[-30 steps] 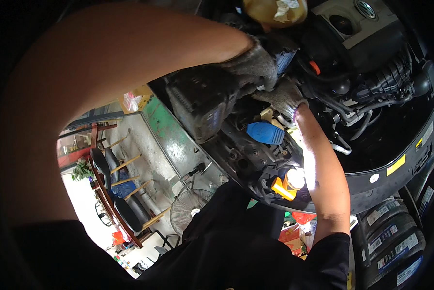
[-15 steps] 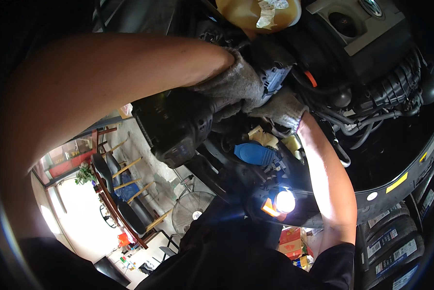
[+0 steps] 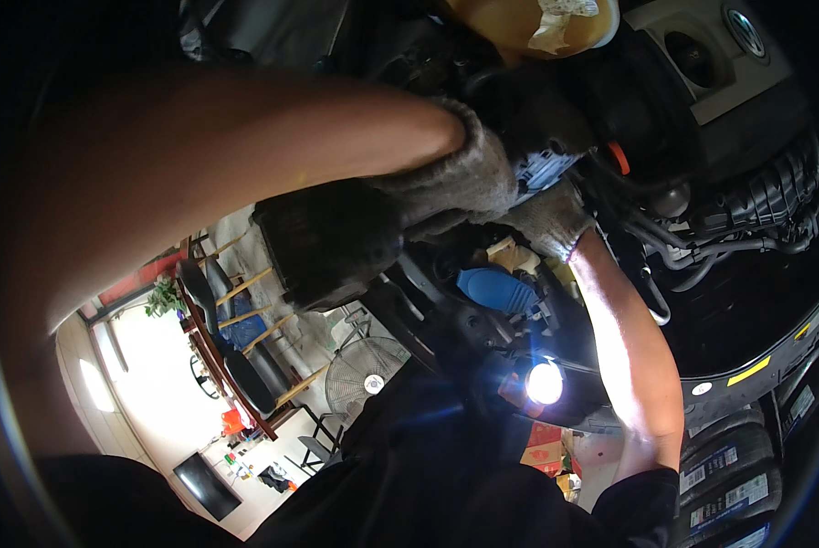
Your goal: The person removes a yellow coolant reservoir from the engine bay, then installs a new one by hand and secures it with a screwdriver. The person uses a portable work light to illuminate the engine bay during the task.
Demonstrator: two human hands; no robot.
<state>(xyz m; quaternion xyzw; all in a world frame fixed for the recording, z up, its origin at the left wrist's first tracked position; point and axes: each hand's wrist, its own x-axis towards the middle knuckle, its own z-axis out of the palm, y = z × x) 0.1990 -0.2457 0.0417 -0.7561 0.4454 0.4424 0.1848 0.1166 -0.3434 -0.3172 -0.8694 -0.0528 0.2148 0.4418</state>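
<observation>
My left hand [image 3: 464, 178], in a grey knit glove, is closed round a black cordless power tool [image 3: 323, 256]; its battery end points lower-left and a silvery-blue part [image 3: 545, 166] shows above the glove. My right hand [image 3: 549, 222], also gloved, reaches into the engine bay just below that part; its fingers are hidden. Under the two hands lie a blue cap [image 3: 496, 290] and pale yellowish fittings [image 3: 510, 251]. A bright work light [image 3: 544, 382] shines near the bay's front edge, beside my right forearm.
The engine cover [image 3: 702, 64], hoses [image 3: 720, 247] and a yellowish container [image 3: 528, 23] surround my hands. A curved front panel [image 3: 747, 370] edges the bay. Beyond are stacked tyres [image 3: 729, 484], a floor fan [image 3: 364, 370], chairs with a long wooden table [image 3: 245, 374] and cardboard boxes [image 3: 542, 447].
Since a second ago the tool's battery end has swung left and both gloved hands appear lower in the picture, still close together. The view of the engine bay has also shifted.
</observation>
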